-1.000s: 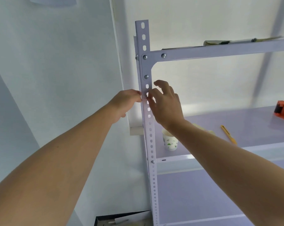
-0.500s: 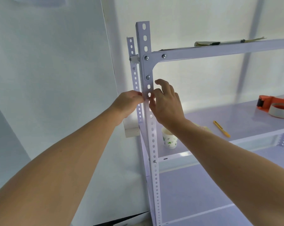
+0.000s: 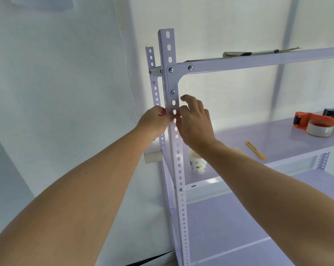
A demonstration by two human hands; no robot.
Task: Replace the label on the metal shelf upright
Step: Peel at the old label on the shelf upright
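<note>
A white perforated metal upright [image 3: 178, 162] stands at the front left corner of the shelf rack. My left hand [image 3: 154, 121] and my right hand [image 3: 195, 123] meet on it a little below the corner bracket, fingertips together at its front face around one slot. Whatever they pinch there is tiny and mostly hidden by the fingers; I cannot tell if it is a label. The right hand's upper fingers are lifted off the post.
On the middle shelf [image 3: 277, 139] stand a paper cup [image 3: 197, 163], a yellow utility knife [image 3: 255, 150] and an orange tape dispenser [image 3: 314, 124]. Flat items lie on the top shelf [image 3: 258, 53]. A wall is close on the left.
My hands stay at the same spot on the upright. My head has shifted, so the rack's rear post and the tape dispenser have come further into view.
</note>
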